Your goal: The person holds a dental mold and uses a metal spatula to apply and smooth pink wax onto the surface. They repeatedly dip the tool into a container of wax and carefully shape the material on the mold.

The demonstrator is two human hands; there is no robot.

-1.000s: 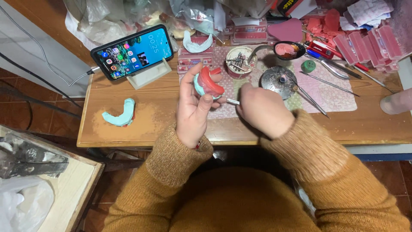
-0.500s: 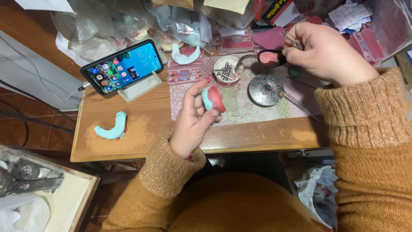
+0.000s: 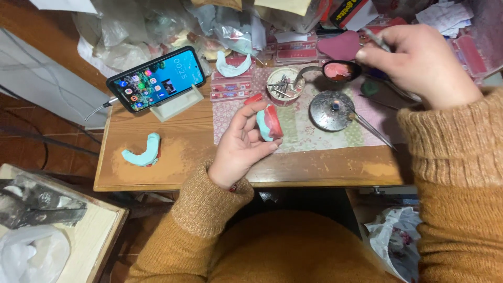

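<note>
While the left hand [image 3: 242, 148] is being held palm-up over the near part of the wooden table [image 3: 325, 170], a pale green dental cast with a red wax rim [image 3: 269, 122] is being pinched between its thumb and curled fingers, just above the near edge of the patterned cloth [image 3: 306, 128]. The cast is being kept clear of the table, tilted on its side, with the red wax facing right.

Farther off and to the right, the right hand [image 3: 419, 63] is being held above the cloth with its fingers pressed together around a thin metal instrument [image 3: 376, 40], the tip of which is pointing up and left. Just beside that hand, on its left, a small dark ladle holding pink wax [image 3: 338, 71] is lying, and a heart-shaped piece of dark pink wax [image 3: 341, 46] is lying just beyond it.

Near the ladle, a round metal burner lid [image 3: 330, 109] is resting on the cloth, with a long metal tool [image 3: 373, 131] lying across its right side. To its left, a small round tin of metal bits [image 3: 283, 86] is standing.

On the left part of the table, a second green cast [image 3: 142, 152] is lying well apart from the hands, and a phone [image 3: 156, 78] with a lit screen is being propped on a pale stand [image 3: 181, 102]. A white arch-shaped cast [image 3: 233, 65] is lying at the far side, near crumpled plastic bags [image 3: 131, 31].
</note>
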